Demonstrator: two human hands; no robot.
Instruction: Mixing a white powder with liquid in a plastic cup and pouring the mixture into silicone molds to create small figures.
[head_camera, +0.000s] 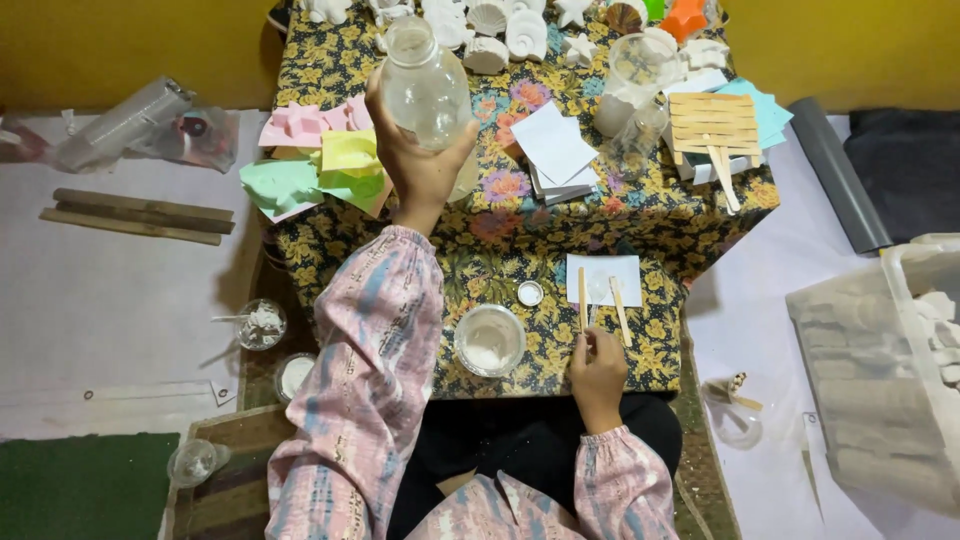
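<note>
**Bottle held up, stick under the other hand**

We note the left hand (415, 160) wrapped around a clear plastic bottle (427, 85), fingers closed on its lower body, holding it upright above the floral-clothed table (520, 245). The right hand (598, 375) rests at the near edge, fingertips pressed onto a wooden stick (583, 300); we cannot tell whether it pinches it. Between the hands sits a glass cup of white powder (489, 340), a small white cap (530, 293) just beyond it. A white paper square (605, 275) lies under the sticks.
</note>
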